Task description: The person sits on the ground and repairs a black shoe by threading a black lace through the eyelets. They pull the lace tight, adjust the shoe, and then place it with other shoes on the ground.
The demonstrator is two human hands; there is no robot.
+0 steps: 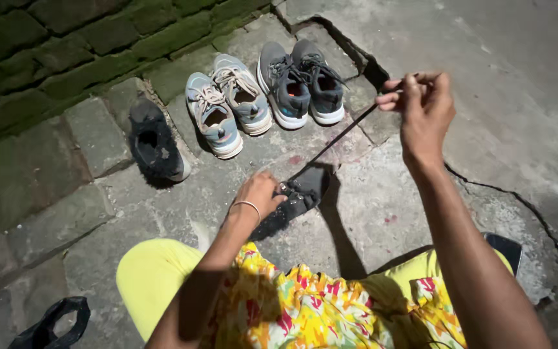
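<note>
The shoe (295,197) being handled lies on the stone ground (382,213) at centre, directly before the person's knees. The left hand (259,194) rests on it at its 9 o'clock side. The lace (343,132) runs from the shoe toward 1 o'clock, up to the raised right hand (421,103). At 12 o'clock lie two pairs of sneakers (263,90), side by side. A single shoe (155,145) lies at 10 o'clock. A bag (50,323) lies at 8 o'clock.

No packages, labels, signs or screens in view. Nearest thing to packaging: a black plastic bag (50,325), crumpled, handles up, lying on the stone paving (382,213) at its lower left corner.
</note>
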